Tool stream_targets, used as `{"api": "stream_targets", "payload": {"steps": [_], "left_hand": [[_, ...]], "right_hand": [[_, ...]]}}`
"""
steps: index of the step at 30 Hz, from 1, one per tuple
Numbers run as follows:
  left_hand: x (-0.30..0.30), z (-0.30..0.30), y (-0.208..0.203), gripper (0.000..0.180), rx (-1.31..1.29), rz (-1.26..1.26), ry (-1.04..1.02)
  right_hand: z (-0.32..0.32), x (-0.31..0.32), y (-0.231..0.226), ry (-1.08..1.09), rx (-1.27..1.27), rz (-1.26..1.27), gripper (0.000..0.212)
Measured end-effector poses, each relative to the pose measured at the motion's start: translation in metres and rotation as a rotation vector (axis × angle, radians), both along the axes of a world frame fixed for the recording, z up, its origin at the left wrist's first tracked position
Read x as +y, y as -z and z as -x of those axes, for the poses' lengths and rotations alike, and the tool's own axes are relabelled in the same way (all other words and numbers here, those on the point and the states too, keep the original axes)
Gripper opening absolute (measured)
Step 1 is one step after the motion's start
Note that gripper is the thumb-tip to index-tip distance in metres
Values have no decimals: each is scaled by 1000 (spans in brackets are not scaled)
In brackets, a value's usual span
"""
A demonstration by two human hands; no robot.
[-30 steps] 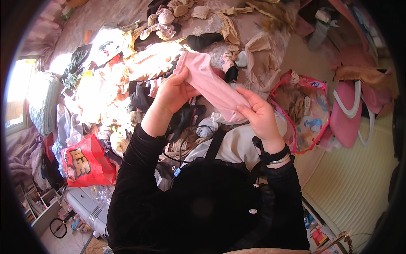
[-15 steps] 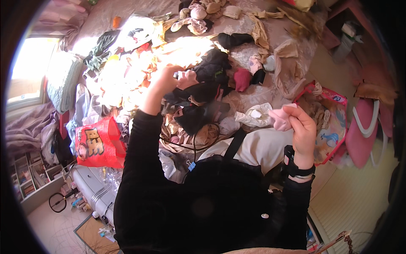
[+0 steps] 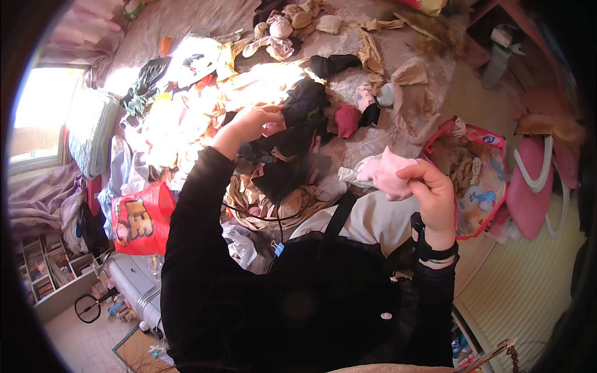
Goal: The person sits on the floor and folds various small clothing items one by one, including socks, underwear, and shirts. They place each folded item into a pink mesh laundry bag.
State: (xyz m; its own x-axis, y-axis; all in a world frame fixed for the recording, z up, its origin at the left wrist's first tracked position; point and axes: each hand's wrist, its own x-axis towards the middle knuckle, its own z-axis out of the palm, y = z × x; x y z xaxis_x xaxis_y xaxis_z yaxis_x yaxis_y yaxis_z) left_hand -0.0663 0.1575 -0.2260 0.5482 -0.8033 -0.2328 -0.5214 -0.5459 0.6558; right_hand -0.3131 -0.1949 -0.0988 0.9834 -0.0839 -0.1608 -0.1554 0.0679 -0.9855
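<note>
A pale pink sock [image 3: 387, 174] hangs from my right hand [image 3: 430, 189], pinched between thumb and fingers above white cloth. My left hand [image 3: 250, 123] is over the clothes pile, its fingers bent around a small pink piece of cloth [image 3: 273, 127] whose kind is partly hidden. Dark socks and garments [image 3: 305, 102] lie right beside those fingers, and more black cloth [image 3: 280, 177] lies nearer me. Farther right sits a deep pink rolled sock [image 3: 346, 120].
Sunlit clothing [image 3: 186, 115] spreads across the left of the bed. A red plastic bag [image 3: 144, 217] stands near my left arm. On the right are a pink-edged clear bag [image 3: 482, 186] with socks inside and pink slippers [image 3: 528, 202]. A loop of black cord [image 3: 277, 219] crosses beige cloth.
My right hand has brought the pink sock leftward and slightly lower, showing more of it. My left hand has shifted a little over the pile, with the small pink cloth at its fingers.
</note>
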Motion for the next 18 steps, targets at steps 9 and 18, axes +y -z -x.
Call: {"api": "stream_targets", "payload": {"steps": [9,18], "left_hand": [[-28,-1,-82,21,176,337,-545],[-151,103,-89,33,1461,830,-477]], "right_hand": [[10,-19,-25,179,-184,176,25],[19,-19,-54,254,-461,653,11]]}}
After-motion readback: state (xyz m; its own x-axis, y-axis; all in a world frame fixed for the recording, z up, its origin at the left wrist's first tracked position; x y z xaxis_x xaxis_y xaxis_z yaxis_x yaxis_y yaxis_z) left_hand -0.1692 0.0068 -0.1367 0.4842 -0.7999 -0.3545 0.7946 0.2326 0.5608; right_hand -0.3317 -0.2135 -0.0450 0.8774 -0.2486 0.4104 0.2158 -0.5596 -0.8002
